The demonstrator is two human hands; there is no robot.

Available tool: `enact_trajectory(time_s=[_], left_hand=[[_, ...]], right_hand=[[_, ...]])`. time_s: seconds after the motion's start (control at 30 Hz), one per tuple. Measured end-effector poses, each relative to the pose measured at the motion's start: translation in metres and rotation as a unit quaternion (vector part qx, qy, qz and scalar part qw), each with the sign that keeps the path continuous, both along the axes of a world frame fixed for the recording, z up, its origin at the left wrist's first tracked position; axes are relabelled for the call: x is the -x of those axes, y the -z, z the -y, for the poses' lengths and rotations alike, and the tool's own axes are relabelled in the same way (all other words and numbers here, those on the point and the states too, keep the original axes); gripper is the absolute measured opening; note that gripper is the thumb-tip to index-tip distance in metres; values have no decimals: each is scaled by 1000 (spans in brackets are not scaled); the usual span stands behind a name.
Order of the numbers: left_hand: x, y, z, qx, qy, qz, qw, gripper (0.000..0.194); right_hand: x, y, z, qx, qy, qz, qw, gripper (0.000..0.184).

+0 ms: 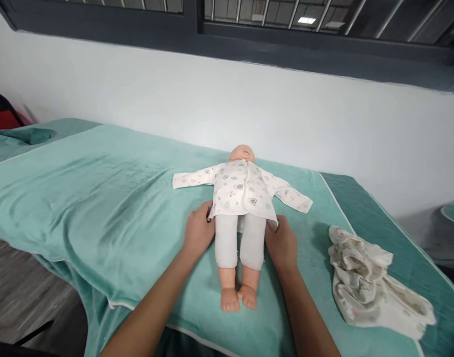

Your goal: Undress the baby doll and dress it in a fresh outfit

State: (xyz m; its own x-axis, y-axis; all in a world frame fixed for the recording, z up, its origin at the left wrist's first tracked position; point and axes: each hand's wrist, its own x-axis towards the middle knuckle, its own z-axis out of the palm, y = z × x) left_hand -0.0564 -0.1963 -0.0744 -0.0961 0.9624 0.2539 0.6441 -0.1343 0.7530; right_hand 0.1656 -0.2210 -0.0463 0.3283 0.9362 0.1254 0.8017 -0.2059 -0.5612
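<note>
A baby doll lies on its back in the middle of the green cloth, its bare feet toward me. It wears a white printed baby shirt with both sleeves spread out, and the white padded legs show below the hem. My left hand is closed at the hem on the left side of the doll, pinching the shirt's edge. On the other side, my right hand grips the hem's right corner. The fingertips of both hands are partly hidden by the cloth and the doll's body.
Crumpled white printed baby clothing lies to the right on the green cloth. Behind the table runs a white wall under a dark window frame. A red and black object stands at the far left.
</note>
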Motion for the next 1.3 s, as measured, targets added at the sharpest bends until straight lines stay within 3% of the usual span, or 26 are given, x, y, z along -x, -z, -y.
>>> enact_trajectory(time_s=[0.2,0.37,0.5,0.7,0.77,0.87,0.97,1.17,1.3], left_hand=[[4,0,7,-4,-35,55,998,37],[4,2,7,-13,-49,48,998,38],[6,5,7,-30,-63,55,996,36],[9,11,7,-68,-113,104,986,30],[8,11,7,-102,-93,102,985,35],[6,8,6,-143,-14,67,987,41],[4,5,7,-155,19,47,987,30],[5,4,8,-144,-21,105,984,15],[4,2,9,-145,-42,124,981,14]], right_hand=[[-6,8,17,-26,31,-112,993,39],[-7,11,19,-36,50,-101,993,37],[-12,18,16,-99,33,-90,990,37],[-17,24,14,-211,-22,-123,970,34],[-16,24,13,-241,-50,-113,963,39],[-12,20,9,-276,-115,-57,952,47],[-8,12,0,-281,-188,-7,941,50],[8,-9,-21,-245,-290,-21,925,57],[14,-11,-20,-245,-333,-13,910,58]])
